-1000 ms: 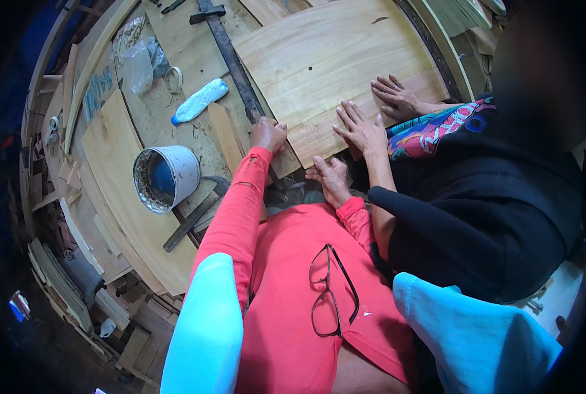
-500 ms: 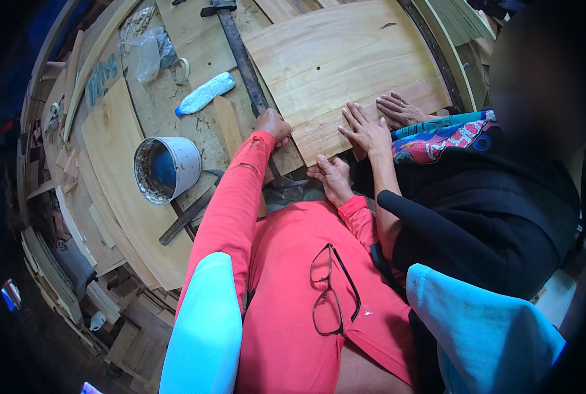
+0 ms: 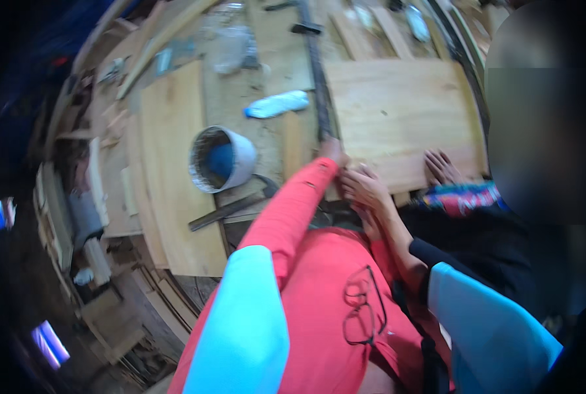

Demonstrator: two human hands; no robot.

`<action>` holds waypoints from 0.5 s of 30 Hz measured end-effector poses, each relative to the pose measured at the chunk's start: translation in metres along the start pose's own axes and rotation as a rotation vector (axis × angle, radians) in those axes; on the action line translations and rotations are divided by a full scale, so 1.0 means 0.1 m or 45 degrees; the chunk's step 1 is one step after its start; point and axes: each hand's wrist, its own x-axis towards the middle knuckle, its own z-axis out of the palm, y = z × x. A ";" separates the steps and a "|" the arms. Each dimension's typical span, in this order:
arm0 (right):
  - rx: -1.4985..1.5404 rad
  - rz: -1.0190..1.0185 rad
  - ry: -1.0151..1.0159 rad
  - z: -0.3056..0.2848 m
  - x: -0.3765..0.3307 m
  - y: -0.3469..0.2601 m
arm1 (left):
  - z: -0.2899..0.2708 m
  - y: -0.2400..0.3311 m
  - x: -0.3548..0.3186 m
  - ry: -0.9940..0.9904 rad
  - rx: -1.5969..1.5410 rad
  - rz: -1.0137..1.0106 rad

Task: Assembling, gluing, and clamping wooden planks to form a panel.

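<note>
While left hand (image 3: 334, 152) grips bar (image 3: 320, 98), panel (image 3: 405, 125) edge runs alongside.

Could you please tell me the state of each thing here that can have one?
White bucket: uncovered, stained inside.
Bottle: on its side, capped.
Hammer: lying down.
Eyeglasses: hanging on red shirt.
Dark metal bar: lying lengthwise.
Wood panel right of it: lying flat.
Left hand: closed around bar.
Right hand: mostly hidden, cannot tell.
</note>
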 end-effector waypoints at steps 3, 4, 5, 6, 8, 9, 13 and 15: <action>-0.275 -0.292 0.437 -0.51 -0.38 0.36 | -0.19 0.00 -0.14 -0.245 -0.041 0.021; -0.328 -0.318 0.513 -0.53 -0.42 0.43 | -0.16 0.00 -0.19 -0.149 -0.081 0.007; -0.391 -0.340 0.575 -0.53 -0.44 0.49 | -0.06 -0.08 -0.14 -0.077 -0.059 0.069; -0.446 -0.390 0.654 -0.53 -0.54 0.54 | -0.11 -0.02 -0.23 -0.107 -0.069 0.086; -0.553 -0.503 0.829 -0.53 -0.55 0.60 | -0.15 -0.03 -0.35 -0.082 -0.106 0.085; -0.604 -0.572 0.931 -0.52 -0.54 0.62 | -0.16 -0.02 -0.38 -0.033 -0.133 0.071; -0.686 -0.750 1.106 -0.40 -0.56 0.66 | -0.47 0.09 -0.54 -0.126 -0.129 0.029; -0.708 -0.755 1.154 -0.34 -0.55 0.64 | -0.51 0.16 -0.52 -0.219 -0.088 0.004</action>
